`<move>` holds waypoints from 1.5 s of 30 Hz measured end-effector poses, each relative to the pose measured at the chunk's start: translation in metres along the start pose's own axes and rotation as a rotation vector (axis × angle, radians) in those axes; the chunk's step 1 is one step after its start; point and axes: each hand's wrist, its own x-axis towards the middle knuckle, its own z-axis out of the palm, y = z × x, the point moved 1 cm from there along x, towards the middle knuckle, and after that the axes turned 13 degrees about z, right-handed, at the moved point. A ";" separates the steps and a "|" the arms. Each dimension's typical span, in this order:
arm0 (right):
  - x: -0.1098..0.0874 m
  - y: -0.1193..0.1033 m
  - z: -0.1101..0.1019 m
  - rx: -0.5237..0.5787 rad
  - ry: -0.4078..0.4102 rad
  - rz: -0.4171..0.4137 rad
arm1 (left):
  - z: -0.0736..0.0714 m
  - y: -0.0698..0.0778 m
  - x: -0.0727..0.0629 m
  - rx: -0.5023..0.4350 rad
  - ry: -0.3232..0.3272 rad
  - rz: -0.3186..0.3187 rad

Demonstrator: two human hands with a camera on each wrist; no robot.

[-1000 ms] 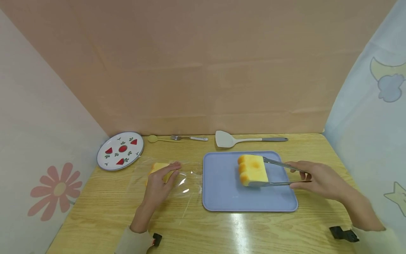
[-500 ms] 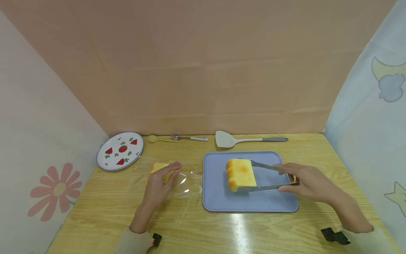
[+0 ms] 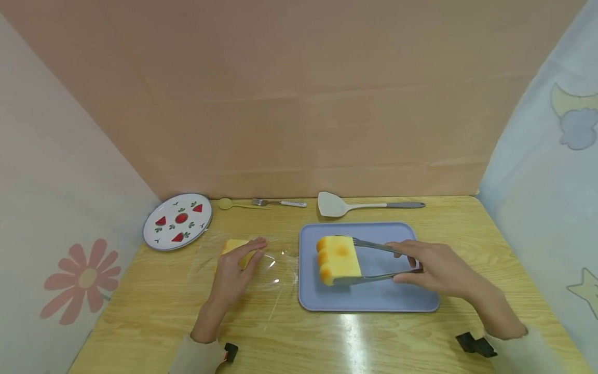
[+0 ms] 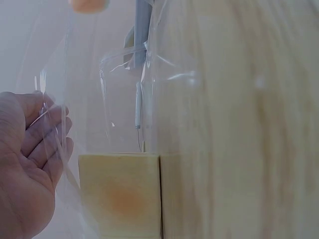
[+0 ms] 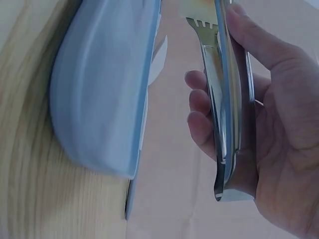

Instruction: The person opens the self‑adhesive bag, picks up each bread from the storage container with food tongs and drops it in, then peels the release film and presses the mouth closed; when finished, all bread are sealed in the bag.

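My right hand [image 3: 434, 267] grips metal food tongs [image 5: 219, 89], thumb on one arm and fingers round the other. Between their tips is a yellow toast slice [image 3: 340, 257] with browned bumps along its left side, held over the left half of the blue tray [image 3: 374, 298]. On the left, my left hand [image 3: 235, 267] pinches the film of a clear plastic bag [image 3: 275, 265] and holds its upper layer raised. A second toast slice [image 4: 122, 194] lies within the bag beside that hand, partly hidden by it in the head view.
A white plate with strawberry and watermelon prints [image 3: 177, 222] stands at the back left. Along the back edge lie a yellow spoon [image 3: 226, 204], a fork [image 3: 280, 203] and a pale spatula with a grey handle [image 3: 331, 204]. Fabric walls enclose the table.
My right hand has moved left across the tray, carrying the toast slice in the tongs toward the bag. The left hand and the bag stay nearly still.
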 end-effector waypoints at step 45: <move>0.079 -0.029 0.046 0.120 -0.353 -0.034 | -0.001 0.000 0.000 -0.013 -0.008 -0.004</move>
